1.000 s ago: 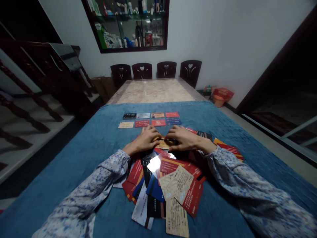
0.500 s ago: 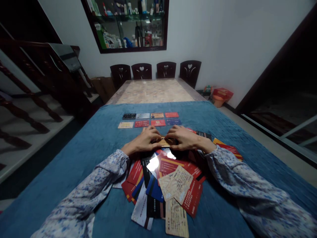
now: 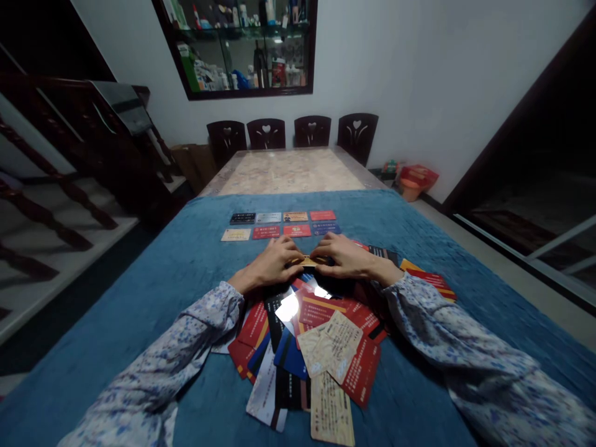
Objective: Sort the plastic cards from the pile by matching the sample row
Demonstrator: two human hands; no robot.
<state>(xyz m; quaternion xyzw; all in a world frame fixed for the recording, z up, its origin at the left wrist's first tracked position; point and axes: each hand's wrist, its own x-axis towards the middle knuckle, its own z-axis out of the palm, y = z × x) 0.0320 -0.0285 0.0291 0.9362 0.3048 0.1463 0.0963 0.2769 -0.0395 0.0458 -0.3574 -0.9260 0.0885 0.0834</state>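
Note:
My left hand (image 3: 272,262) and my right hand (image 3: 343,257) meet at the far edge of a loose pile of cards (image 3: 316,338) on a blue cloth (image 3: 195,261). Both pinch a gold card (image 3: 308,261) between their fingertips, the left at its left end, the right at its right end. The card is tilted nearly edge-on, a little above the pile. Beyond the hands, two neat rows of cards (image 3: 283,225) lie flat on the cloth. Flowered sleeves cover both forearms.
Past the cloth the bare marble tabletop (image 3: 288,171) runs to several dark chairs (image 3: 291,132) by the wall. A glass cabinet of bottles (image 3: 242,46) hangs above. Dark wooden stairs (image 3: 60,180) rise at left. A red basin (image 3: 416,177) sits on the floor at right.
Both hands have lifted the gold card slightly and tipped it from nearly flat to nearly edge-on, drawing it a bit farther from me. The pile and rows have not moved.

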